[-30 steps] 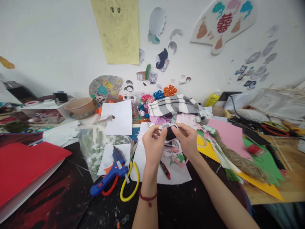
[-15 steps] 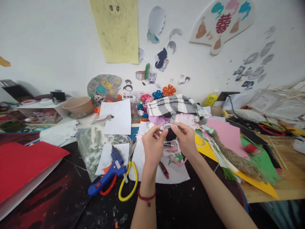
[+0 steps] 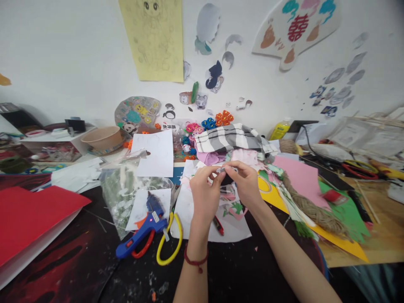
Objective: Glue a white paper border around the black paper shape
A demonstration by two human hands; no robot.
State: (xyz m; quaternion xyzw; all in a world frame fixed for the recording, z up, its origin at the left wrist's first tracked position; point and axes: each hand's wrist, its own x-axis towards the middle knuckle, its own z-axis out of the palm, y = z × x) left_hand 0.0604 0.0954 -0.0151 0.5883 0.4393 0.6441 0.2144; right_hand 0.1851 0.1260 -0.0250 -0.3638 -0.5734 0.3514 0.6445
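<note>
My left hand (image 3: 204, 191) and my right hand (image 3: 248, 185) meet over the middle of the desk, thumbs and fingertips pinched on a small black piece (image 3: 226, 180) with a pale upper edge. Whether it is cloth or paper I cannot tell, as my fingers cover much of it. Beneath my hands lies a white paper sheet (image 3: 195, 229) with a red-and-black pen (image 3: 218, 226) and pink and green scraps (image 3: 236, 209). Left of my left wrist, a blue glue gun (image 3: 142, 233) rests across the handles of scissors (image 3: 179, 240), one yellow and one red.
A red folder (image 3: 34, 223) lies at the far left, beside a clear bag (image 3: 115, 198) of white and green bits. Black-and-white checked cloth (image 3: 232, 139) is heaped behind my hands. Twine (image 3: 303, 202), pink paper (image 3: 299, 176) and green paper (image 3: 350, 214) spread to the right.
My fingertips have drawn closer together over the black piece, and less of it shows. The view has shifted slightly; the things on the desk stay in place.
</note>
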